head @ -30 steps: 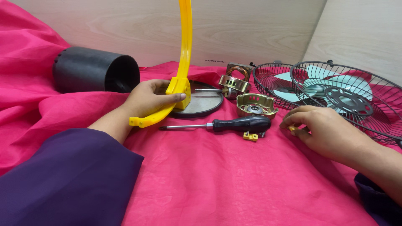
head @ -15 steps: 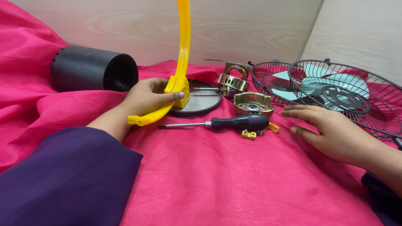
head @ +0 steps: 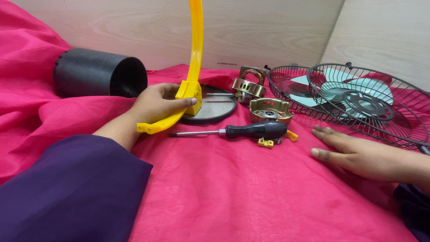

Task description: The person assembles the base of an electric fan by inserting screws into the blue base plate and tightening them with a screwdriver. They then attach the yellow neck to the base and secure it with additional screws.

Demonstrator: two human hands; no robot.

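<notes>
The left hand is wrapped around a yellow curved bracket, with the thumb pressed on the blocky part near its lower end. The bracket stands up tall, and its low end sticks out below the hand. It stands on a round metal plate just behind the thumb.

To hold it well, I think the hand should keep squeezing low on the block, so the tall part does not tip over.

The right hand lies flat on the pink cloth with fingers spread, holding nothing.

Between the two hands lies one black-handled screwdriver. Two small yellow clips sit right by its handle. Past them are two gold motor parts, and behind the right hand two black wire fan guards with one pale blue fan blade inside. One black tube lies behind the left hand.
</notes>
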